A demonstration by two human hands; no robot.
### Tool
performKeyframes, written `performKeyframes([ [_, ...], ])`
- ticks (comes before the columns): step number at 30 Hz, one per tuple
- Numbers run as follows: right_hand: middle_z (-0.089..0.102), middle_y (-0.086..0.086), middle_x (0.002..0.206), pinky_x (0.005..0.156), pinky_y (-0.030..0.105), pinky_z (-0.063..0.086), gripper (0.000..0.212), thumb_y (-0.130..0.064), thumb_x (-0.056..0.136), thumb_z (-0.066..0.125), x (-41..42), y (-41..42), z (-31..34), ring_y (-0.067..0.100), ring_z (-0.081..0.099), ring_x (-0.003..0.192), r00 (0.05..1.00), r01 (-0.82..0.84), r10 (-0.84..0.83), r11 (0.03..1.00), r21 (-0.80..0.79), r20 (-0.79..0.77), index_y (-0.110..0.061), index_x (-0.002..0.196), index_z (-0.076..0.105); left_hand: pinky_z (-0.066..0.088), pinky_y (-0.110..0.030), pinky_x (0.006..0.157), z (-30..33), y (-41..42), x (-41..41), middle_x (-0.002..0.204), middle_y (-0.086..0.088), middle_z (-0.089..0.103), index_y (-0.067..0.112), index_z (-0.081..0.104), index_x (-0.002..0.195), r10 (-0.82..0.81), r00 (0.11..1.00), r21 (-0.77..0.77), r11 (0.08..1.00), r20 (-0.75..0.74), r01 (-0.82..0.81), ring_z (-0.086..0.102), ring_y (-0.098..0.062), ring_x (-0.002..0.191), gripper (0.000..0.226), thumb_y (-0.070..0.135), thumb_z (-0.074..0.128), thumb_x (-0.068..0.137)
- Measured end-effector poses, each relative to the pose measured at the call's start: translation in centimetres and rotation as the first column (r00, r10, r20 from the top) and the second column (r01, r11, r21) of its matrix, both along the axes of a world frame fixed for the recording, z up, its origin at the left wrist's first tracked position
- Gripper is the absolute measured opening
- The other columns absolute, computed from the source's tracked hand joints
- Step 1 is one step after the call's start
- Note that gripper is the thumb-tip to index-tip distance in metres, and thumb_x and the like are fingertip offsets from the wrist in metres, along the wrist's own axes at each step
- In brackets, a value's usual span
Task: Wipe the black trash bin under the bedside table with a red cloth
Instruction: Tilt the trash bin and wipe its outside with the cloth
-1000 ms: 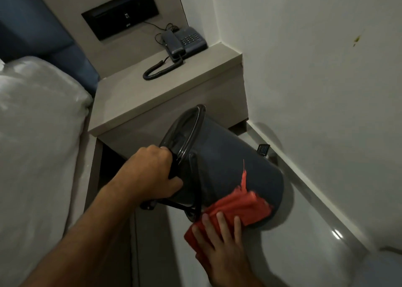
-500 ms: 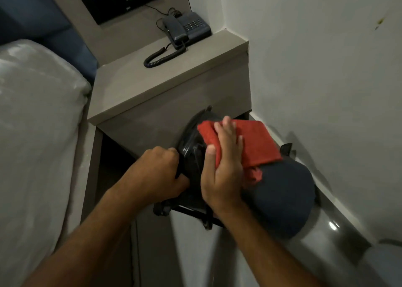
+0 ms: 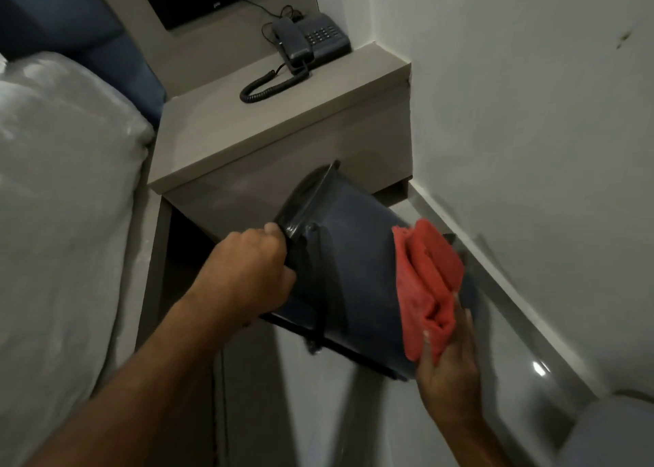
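Observation:
The black trash bin is lifted off the floor and tipped on its side, its mouth toward the bedside table and its base toward the right. My left hand grips the bin's rim at the left. My right hand presses a folded red cloth against the bin's base end, fingers under and behind the cloth. The bin's thin handle hangs along its underside.
A dark corded telephone sits at the back of the bedside table. A white bed fills the left side. A white wall with a skirting board runs close on the right. Grey glossy floor lies below.
My right hand has carried the red cloth from the bin's upper side near the rim down to its base end. The bin has tilted, and my left hand keeps its hold on the rim.

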State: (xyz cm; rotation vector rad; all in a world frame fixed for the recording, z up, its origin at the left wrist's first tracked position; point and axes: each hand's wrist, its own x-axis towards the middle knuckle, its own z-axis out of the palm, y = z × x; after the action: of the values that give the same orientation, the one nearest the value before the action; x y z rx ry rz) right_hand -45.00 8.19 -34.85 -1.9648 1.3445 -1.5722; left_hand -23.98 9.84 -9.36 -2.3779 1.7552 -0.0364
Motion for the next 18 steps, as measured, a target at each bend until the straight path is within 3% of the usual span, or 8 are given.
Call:
performKeyframes([
  [2,0.057,0.032,0.137,0.108,0.053,0.035,0.048,-0.021,0.102,0.038,-1.1,0.4,-1.7,0.051,0.056,0.125,0.997,0.066,-0.055,0.976,0.208,-0.063,0.0,0.145,0.045,0.05,-0.036,0.067,0.3,0.0,0.7,0.11,-0.016,0.065,0.005,0.046,0.124,0.018,0.99,-0.004,1.0,0.143,-0.018,0.064,-0.03,0.083,0.044,0.027,0.054,0.088],
  [3,0.058,0.034,0.134,0.105,0.055,0.037,0.044,-0.015,0.099,0.042,-1.0,0.5,-1.9,0.052,0.057,0.122,0.998,0.048,-0.03,0.946,0.319,-0.062,0.002,0.139,0.052,0.051,-0.037,0.075,0.2,0.1,1.0,0.13,-0.021,0.057,0.002,0.036,0.137,0.021,0.974,0.032,0.999,0.225,-0.029,0.064,-0.032,0.099,0.055,0.027,0.052,0.091],
  [6,0.067,0.012,0.128,0.101,0.043,0.047,0.031,-0.016,0.1,0.056,2.2,1.3,1.3,0.033,0.062,0.119,0.987,-0.152,0.087,0.782,0.604,0.137,-0.017,0.129,0.064,0.049,-0.041,0.097,-0.1,0.3,0.8,0.157,-0.02,0.029,0.005,0.015,0.15,0.0,0.953,0.111,0.993,0.304,-0.036,0.044,-0.034,0.134,0.069,0.027,0.051,0.096],
  [9,0.071,0.001,0.114,0.093,0.027,0.043,0.027,-0.012,0.1,0.055,6.3,1.7,5.1,0.02,0.065,0.107,0.957,-0.191,-0.018,0.715,0.673,0.29,-0.011,0.124,0.068,0.048,-0.045,0.1,-0.6,0.5,-0.3,0.156,-0.024,0.029,0.003,0.018,0.15,-0.087,0.939,0.1,0.993,0.332,0.057,0.039,-0.038,0.138,0.07,0.025,0.055,0.096],
  [12,0.062,-0.014,0.083,0.079,0.027,0.04,0.016,-0.024,0.103,0.05,6.9,0.0,8.8,0.02,0.063,0.09,0.942,-0.165,-0.135,0.614,0.772,0.308,-0.023,0.099,0.065,0.053,-0.046,0.093,-0.8,0.7,-1.8,0.146,-0.031,0.043,-0.004,0.032,0.145,-0.152,0.893,0.12,0.987,0.424,0.111,0.051,-0.043,0.128,0.07,0.02,0.067,0.089],
  [15,0.065,0.001,0.07,0.064,0.032,0.049,0.031,-0.028,0.1,0.052,6.0,-2.7,11.7,0.028,0.066,0.073,0.923,-0.194,-0.16,0.594,0.781,0.35,-0.011,0.077,0.064,0.057,-0.049,0.086,-0.6,0.8,-3.1,0.132,-0.038,0.053,-0.012,0.046,0.134,-0.192,0.862,0.158,0.979,0.47,0.132,0.06,-0.048,0.116,0.064,0.014,0.075,0.083],
  [18,0.072,0.013,0.064,0.054,0.033,0.059,0.035,-0.028,0.098,0.057,5.1,-4.5,14.8,0.025,0.069,0.058,0.757,-0.385,-0.271,0.549,0.742,0.594,-0.011,0.069,0.068,0.055,-0.056,0.089,-0.7,1.0,-4.3,0.13,-0.046,0.048,-0.019,0.041,0.133,-0.225,0.862,0.166,0.972,0.454,0.167,0.056,-0.057,0.114,0.057,0.005,0.066,0.088],
])
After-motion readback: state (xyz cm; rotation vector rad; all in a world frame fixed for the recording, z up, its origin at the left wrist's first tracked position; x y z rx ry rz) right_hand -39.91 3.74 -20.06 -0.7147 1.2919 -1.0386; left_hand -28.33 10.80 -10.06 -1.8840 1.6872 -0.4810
